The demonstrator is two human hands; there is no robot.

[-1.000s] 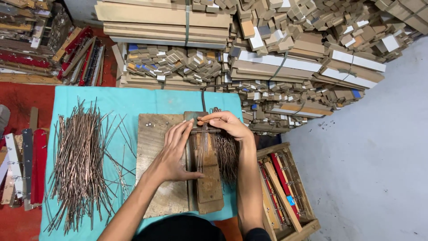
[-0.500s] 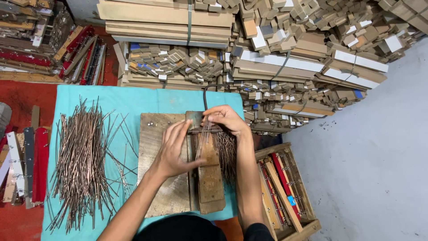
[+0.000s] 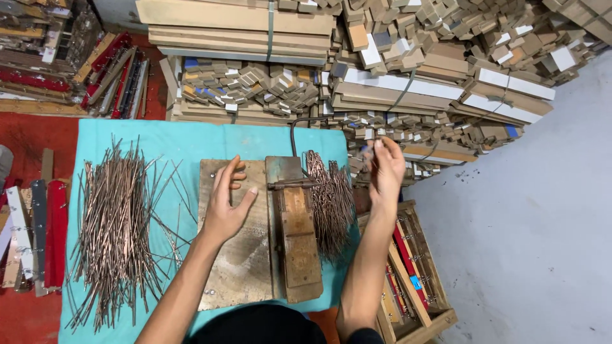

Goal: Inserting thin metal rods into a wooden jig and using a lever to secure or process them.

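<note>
strapped bundles (image 3: 242, 22): tan flat stacks, green band, top centre | strapped bundles (image 3: 414, 89): tan and white, right of centre | wooden crate (image 3: 424, 299): open, lower right | labels, signs, screens: none seen

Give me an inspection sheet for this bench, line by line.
Surface: teal cloth over the bench.
Job's things: wooden jig on a worn board; loose copper rods to its left, bent rods to its right.
Clutter: red strips at the left edge.
Hands: left hand flat on the board; right hand raised, pinching something thin.
Cables: dark cable behind the jig.
Surroundings: stacked wood offcuts, crate, grey floor.
</note>
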